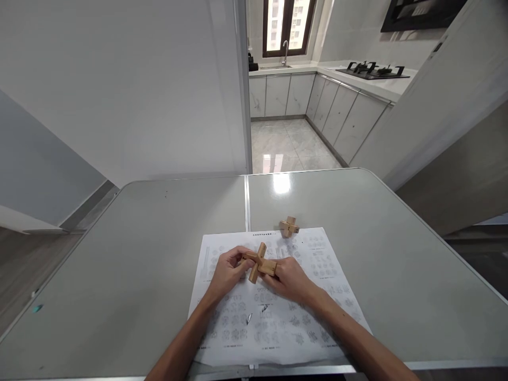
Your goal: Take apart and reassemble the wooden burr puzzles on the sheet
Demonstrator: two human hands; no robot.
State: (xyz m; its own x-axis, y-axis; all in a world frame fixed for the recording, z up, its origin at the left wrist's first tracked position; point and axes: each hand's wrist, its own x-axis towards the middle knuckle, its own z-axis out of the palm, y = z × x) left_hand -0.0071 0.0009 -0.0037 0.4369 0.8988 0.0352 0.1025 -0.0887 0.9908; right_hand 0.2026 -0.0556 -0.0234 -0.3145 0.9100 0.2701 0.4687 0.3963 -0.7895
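Between my hands is a wooden interlocking puzzle (257,264), its light brown bars crossing one another above a printed sheet. My left hand (231,267) pinches the bar end on the left, thumb and fingers closed on it. On the other side my right hand (288,276) grips the thicker block end, with some fingers hidden beneath it. Just past the sheet's far edge, partly over it, rests a second wooden puzzle piece cluster (289,227), cross-shaped and untouched. The sheet (254,338) carries rows of small puzzle diagrams and lies flat under both hands.
A grey folding table (166,275) with a metal seam holds everything. Two small dark slivers or marks show on the sheet near me. A small teal bit (37,308) lies at the table's left edge. Beyond stand a white wall panel (159,106) and a kitchen counter (357,79).
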